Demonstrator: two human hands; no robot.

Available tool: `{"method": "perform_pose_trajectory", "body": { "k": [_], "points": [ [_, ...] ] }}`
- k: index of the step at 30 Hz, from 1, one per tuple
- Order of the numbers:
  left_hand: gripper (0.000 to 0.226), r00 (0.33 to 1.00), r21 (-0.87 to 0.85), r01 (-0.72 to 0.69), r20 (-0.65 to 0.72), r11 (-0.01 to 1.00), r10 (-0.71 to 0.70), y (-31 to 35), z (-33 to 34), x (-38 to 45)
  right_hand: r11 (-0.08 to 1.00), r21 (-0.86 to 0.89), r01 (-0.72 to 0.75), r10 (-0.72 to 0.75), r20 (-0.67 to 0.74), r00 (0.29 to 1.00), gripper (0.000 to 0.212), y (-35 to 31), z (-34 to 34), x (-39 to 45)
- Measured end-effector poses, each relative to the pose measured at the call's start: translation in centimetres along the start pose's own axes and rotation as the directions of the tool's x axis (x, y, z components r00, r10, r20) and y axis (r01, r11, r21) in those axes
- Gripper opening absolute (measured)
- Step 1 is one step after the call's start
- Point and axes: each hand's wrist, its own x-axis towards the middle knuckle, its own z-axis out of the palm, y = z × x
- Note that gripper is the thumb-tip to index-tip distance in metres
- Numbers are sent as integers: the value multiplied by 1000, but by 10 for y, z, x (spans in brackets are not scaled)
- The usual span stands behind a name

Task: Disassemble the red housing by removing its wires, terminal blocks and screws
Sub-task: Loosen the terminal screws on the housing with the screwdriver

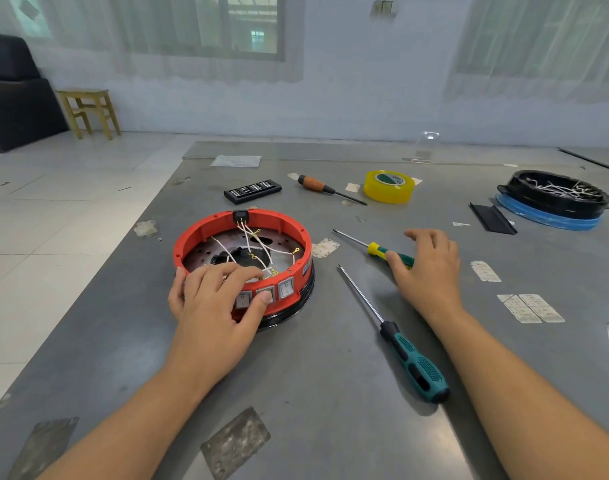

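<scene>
On the grey worktop [330, 341], the left hand [211, 308] grips the near rim of the red housing [227, 223], fingers curled over its white wires [253, 237], while the right hand [429, 271] rests with relaxed, loosely spread fingers on the yellow-and-green screwdriver [377, 250].

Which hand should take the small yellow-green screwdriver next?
Right. The right hand already lies over the handle of the yellow-green screwdriver, fingers relaxed and not yet curled round it. The left hand is busy holding the near rim of the red housing, thumb on the switches.
</scene>
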Motion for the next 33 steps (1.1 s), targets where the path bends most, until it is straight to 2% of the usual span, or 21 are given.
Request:
{"method": "perform_pose_trajectory", "body": {
  "k": [2,3,5,7,9,11,14,17,19,21,22,23,24,25,29,30,33],
  "points": [
    [44,1000,-4,-10,1,1000,10,0,-1,0,975,221,-20,6,62,998,21,-13,-16,-15],
    [44,1000,-3,-11,5,1000,11,0,-1,0,960,271,-69,27,156,987,22,-19,-23,-22],
    [46,1000,2,-4,16,1000,4,1,-2,-1,981,163,-101,34,371,928,41,-29,-38,-35],
    [44,1000,9,7,15,1000,-7,3,-2,-2,999,-35,-18,34,538,843,53,-33,-48,-47],
    [39,1000,30,19,9,999,-20,6,-2,-3,982,-173,72,58,646,761,59,-36,-54,-56],
    [37,999,66,36,9,997,-36,9,-2,-4,962,-248,117,84,674,734,55,-39,-52,-61],
    [38,999,72,35,14,997,-36,9,-2,-7,944,-285,166,58,639,767,44,-44,-47,-61],
    [39,999,63,37,24,997,-39,9,-3,-8,962,-223,156,7,593,805,37,-49,-39,-55],
    [41,999,88,46,23,995,-48,11,-3,-7,989,-127,77,10,572,820,33,-54,-32,-49],
    [45,998,119,56,14,991,-58,12,-3,-5,985,94,-145,63,585,809,32,-61,-24,-39],
    [49,998,129,56,14,990,-59,12,-3,-4,911,257,-324,107,610,785,33,-64,-18,-34],
    [53,999,137,48,16,989,-51,11,-3,-3,769,397,-501,146,654,743,33,-68,-13,-31],
    [56,999,140,34,19,990,-37,10,-2,-1,626,477,-618,169,690,704,33,-73,-8,-28],
    [58,1000,134,17,20,991,-20,8,-2,0,546,503,-671,189,706,683,34,-76,-4,-24],
    [47,1000,-27,-8,17,1000,8,-4,0,6,418,503,-756,276,723,634,40,-94,13,-14],
    [42,1000,-72,-18,8,997,19,-7,1,7,425,496,-757,282,722,631,45,-99,17,-13],
    [37,999,-155,-38,-26,987,35,-14,4,9,578,456,-677,269,677,685,61,-109,28,-18]
  ]
}}
